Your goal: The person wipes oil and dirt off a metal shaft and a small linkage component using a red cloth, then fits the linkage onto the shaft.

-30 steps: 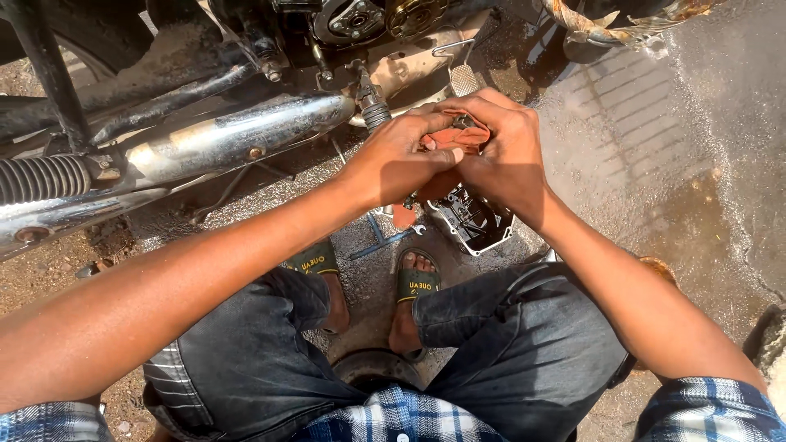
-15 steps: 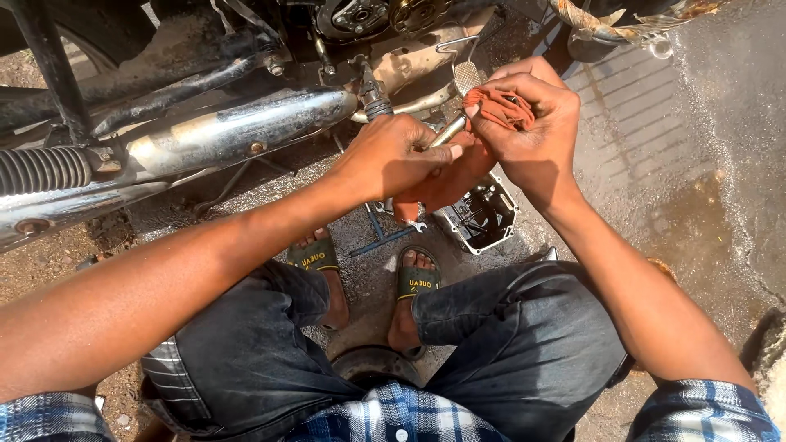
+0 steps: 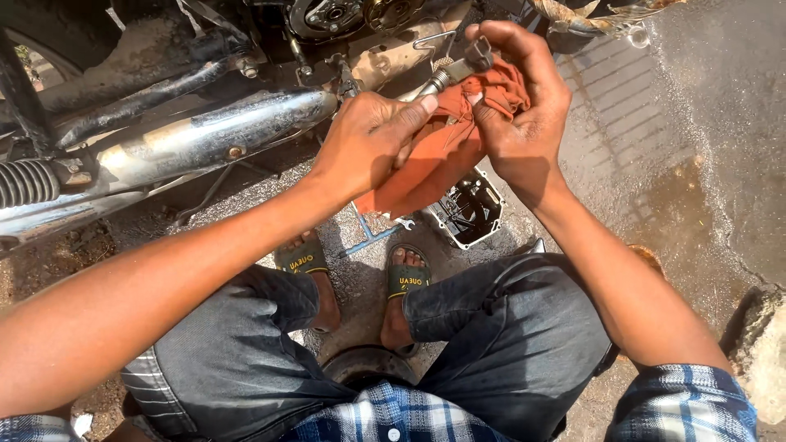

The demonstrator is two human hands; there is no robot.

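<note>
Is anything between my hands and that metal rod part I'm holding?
Yes: the orange cloth is bunched between both palms and the grey metal rod. The right hand pinches the rod's dark end with bare fingers; the left hand grips through cloth.

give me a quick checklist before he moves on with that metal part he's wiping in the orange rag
1. Left hand gripping the orange rag: ok.
2. Right hand holding the metal shaft through the rag: ok.
3. Shaft wiped clean: cannot tell, mostly wrapped.
4. Open engine cover on the ground apart from the sandalled feet: ok.
5. Small spanner on the ground near the feet, underfoot risk: not ok.
6. Exhaust pipe apart from the left forearm: ok.
</note>
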